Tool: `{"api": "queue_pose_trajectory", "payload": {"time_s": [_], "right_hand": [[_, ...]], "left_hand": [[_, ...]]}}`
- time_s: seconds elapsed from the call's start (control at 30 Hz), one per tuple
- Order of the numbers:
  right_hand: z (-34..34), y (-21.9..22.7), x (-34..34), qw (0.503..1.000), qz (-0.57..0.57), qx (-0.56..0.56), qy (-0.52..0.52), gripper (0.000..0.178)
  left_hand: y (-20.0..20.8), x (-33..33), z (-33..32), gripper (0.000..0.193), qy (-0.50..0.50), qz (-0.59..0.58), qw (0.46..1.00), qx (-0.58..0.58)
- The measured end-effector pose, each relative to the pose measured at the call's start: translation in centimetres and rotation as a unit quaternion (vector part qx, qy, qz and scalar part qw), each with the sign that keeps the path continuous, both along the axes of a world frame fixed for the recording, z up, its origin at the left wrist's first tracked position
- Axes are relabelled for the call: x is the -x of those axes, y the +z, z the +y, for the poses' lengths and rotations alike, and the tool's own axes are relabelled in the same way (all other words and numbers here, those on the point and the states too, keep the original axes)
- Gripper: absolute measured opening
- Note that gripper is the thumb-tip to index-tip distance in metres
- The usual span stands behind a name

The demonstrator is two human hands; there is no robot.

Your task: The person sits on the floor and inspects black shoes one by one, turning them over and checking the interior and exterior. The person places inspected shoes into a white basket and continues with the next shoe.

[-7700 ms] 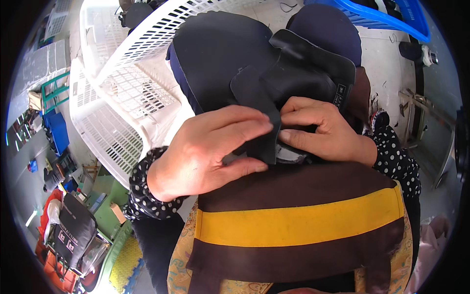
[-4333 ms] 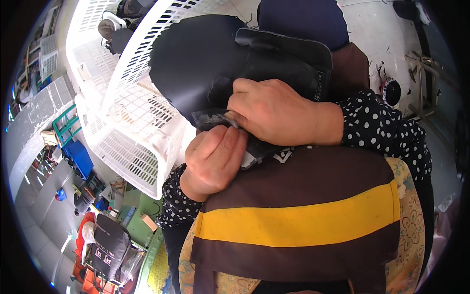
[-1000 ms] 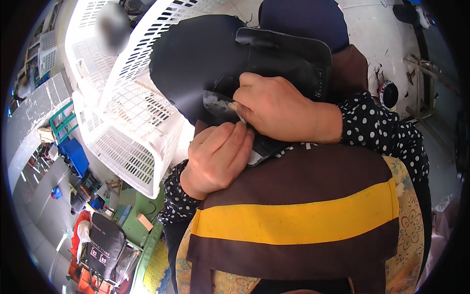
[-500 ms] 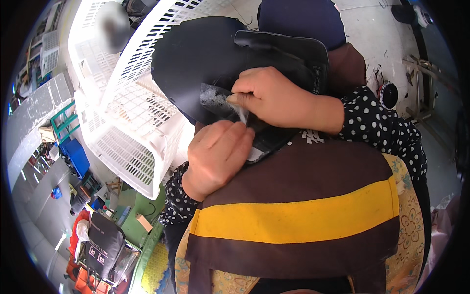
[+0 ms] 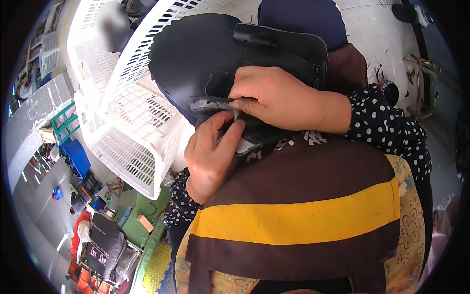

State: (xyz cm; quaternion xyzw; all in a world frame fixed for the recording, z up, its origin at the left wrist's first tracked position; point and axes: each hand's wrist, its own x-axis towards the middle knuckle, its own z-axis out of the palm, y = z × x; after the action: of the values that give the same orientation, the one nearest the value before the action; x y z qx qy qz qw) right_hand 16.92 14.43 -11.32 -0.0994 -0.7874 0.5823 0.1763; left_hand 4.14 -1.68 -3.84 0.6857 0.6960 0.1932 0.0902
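"What's the left hand (image 5: 208,156) doing?"

"Beyond the left part of the brown cloth apron with a yellow band (image 5: 298,223), it bends thumb and forefinger toward a grey, rough-backed flap (image 5: 208,104); I can't tell whether they grip."

"And the right hand (image 5: 289,103)?"

"Past the apron's far edge, pinching the flap, over a black, smooth, leather-like piece (image 5: 281,56) lying there."

"How would that handle?"

"Light and bendy, I'd guess, slippery on its face; the rough flap looks the surer hold."

"What's hidden?"

"Where flap and piece join, under the hands."
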Motion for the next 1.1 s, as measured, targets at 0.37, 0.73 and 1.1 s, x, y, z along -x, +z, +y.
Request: {"api": "queue_pose_trajectory", "payload": {"time_s": [0.37,0.73,1.1], "right_hand": [[-1.3,-0.6,0.6,0.994,-0.031,-0.05,-0.092,0.007],[-2.2,-1.2,0.9,0.986,-0.083,0.046,-0.139,0.012],[-2.7,-1.7,1.5,0.979,-0.077,0.079,-0.171,0.008]], "left_hand": [[-1.1,0.7,1.4,0.027,-0.077,-0.001,0.996,-0.036],[-1.0,0.6,2.0,0.027,-0.13,0.007,0.991,-0.035],[-0.8,0.3,1.8,0.028,-0.158,0.023,0.986,-0.04]]}}
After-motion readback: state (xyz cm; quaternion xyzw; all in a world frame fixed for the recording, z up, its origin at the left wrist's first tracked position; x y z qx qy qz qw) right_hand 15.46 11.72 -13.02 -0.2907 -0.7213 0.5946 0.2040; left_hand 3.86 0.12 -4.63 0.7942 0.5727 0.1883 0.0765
